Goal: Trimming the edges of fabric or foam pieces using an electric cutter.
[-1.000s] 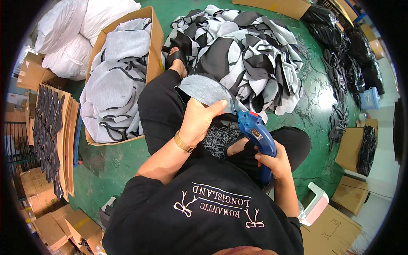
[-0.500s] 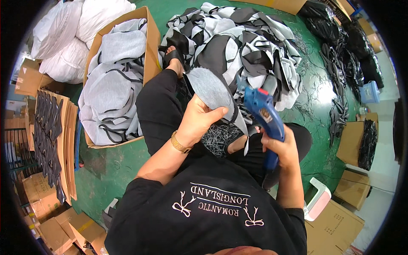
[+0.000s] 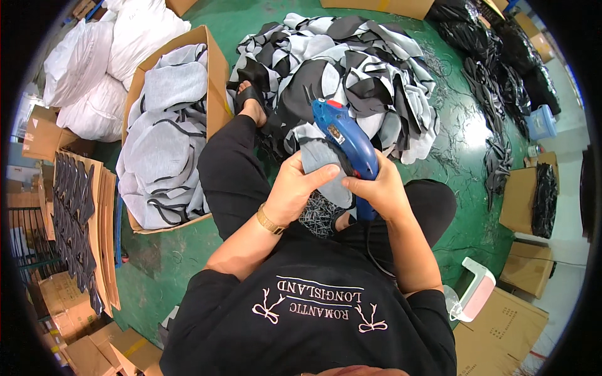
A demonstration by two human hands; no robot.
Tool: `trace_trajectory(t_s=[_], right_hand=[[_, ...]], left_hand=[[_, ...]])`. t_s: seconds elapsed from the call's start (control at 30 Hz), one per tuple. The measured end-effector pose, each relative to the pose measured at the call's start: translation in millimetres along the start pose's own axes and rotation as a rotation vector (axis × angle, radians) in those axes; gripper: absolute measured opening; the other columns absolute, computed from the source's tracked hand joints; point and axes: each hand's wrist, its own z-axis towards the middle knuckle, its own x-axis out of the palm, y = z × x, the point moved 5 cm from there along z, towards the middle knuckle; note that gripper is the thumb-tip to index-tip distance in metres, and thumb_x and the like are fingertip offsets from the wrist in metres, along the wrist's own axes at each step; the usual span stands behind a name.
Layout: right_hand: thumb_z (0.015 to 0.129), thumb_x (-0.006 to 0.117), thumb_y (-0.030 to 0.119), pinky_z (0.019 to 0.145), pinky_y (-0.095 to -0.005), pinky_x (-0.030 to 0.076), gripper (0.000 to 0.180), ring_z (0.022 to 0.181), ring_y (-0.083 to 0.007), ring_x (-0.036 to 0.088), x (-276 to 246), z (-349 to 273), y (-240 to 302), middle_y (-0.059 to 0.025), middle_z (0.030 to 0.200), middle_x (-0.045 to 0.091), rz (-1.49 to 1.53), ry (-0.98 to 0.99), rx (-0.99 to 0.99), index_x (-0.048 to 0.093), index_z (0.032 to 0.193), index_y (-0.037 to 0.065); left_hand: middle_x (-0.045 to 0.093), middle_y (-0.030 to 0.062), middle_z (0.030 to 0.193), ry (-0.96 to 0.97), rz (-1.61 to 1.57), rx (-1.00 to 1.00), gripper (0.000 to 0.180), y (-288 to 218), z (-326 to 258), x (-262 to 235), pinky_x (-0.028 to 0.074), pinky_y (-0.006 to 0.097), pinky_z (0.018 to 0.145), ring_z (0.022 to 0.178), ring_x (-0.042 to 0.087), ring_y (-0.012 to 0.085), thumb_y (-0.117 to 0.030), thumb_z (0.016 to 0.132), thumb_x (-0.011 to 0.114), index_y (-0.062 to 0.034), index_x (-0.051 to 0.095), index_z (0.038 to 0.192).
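Note:
My left hand [image 3: 290, 188] is closed on a grey fabric piece [image 3: 320, 166] with a rounded edge, its thumb lying on top. Blue electric scissors [image 3: 347, 133] with a red button are gripped in my right hand [image 3: 387, 193]. Their pronged tip points away from me, past the fabric toward the pile. The tool's body overlaps the right side of the piece, and my right thumb reaches its edge. Beyond my hands lies a big floor pile of grey and black fabric pieces [image 3: 311, 88]. Thin trimmings [image 3: 315, 214] are heaped between my legs.
A cardboard box [image 3: 217, 88] of grey fabric pieces stands at the left, with white sacks [image 3: 78, 59] behind it. Black plastic bags [image 3: 467, 37] line the far right. A pink and white stool-like object [image 3: 475, 291] sits near my right elbow. A dark cable [image 3: 371, 254] trails from the scissors.
The electric scissors have moved left, alongside the fabric piece. The piece has been turned and now hangs nearer my right thumb. The narrow strip that dangled from it is out of sight.

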Motion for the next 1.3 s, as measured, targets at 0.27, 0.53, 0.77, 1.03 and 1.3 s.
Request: trace_trajectory(t_s=[0.27,0.53,0.77,1.03,1.3], right_hand=[[0.066,0.075,0.019,0.057,-0.0289,0.048,0.044,0.061,-0.0164,0.058,-18,-21,-19,-0.0060,0.080,0.057,0.324,0.096,0.156,0.056,0.099,-0.002],[0.058,0.075,0.021,0.050,-0.0274,0.043,0.041,0.050,-0.0181,0.052,-34,-51,-45,-0.0097,0.063,0.053,0.389,0.304,0.311,0.056,0.087,-0.002],[0.058,0.073,0.013,0.050,-0.0277,0.046,0.035,0.052,-0.0176,0.055,-34,-58,-47,-0.0084,0.068,0.057,0.452,0.353,0.425,0.061,0.085,-0.004],[0.057,0.074,0.013,0.048,-0.0280,0.046,0.037,0.051,-0.0186,0.054,-27,-57,-55,-0.0097,0.066,0.055,0.552,0.368,0.409,0.058,0.087,-0.003],[0.058,0.071,0.011,0.043,-0.0275,0.039,0.033,0.049,-0.0160,0.045,-13,-62,-50,-0.0055,0.056,0.045,0.693,0.345,0.416,0.054,0.083,-0.002]], left_hand=[[0.064,0.0015,0.097,0.005,-0.140,0.060,0.020,-16,18,-17,0.050,0.029,0.080,0.087,0.062,0.0121,-0.007,0.089,0.063,-0.0059,0.056,0.107],[0.062,0.0002,0.099,-0.001,-0.132,0.032,0.027,-25,27,-26,0.049,0.027,0.081,0.089,0.059,0.0099,-0.006,0.087,0.065,-0.0050,0.055,0.112],[0.061,0.0001,0.104,0.079,-0.079,0.029,0.035,-28,24,-17,0.048,0.026,0.084,0.094,0.058,0.0090,-0.005,0.086,0.065,-0.0052,0.052,0.118],[0.060,-0.0008,0.105,0.112,-0.060,0.013,0.037,-23,19,-9,0.047,0.025,0.085,0.095,0.057,0.0077,-0.002,0.086,0.064,-0.0052,0.051,0.121],[0.060,-0.0007,0.106,0.112,-0.136,0.005,0.038,-23,19,-9,0.046,0.025,0.086,0.097,0.057,0.0084,-0.003,0.086,0.064,-0.0064,0.051,0.121]])
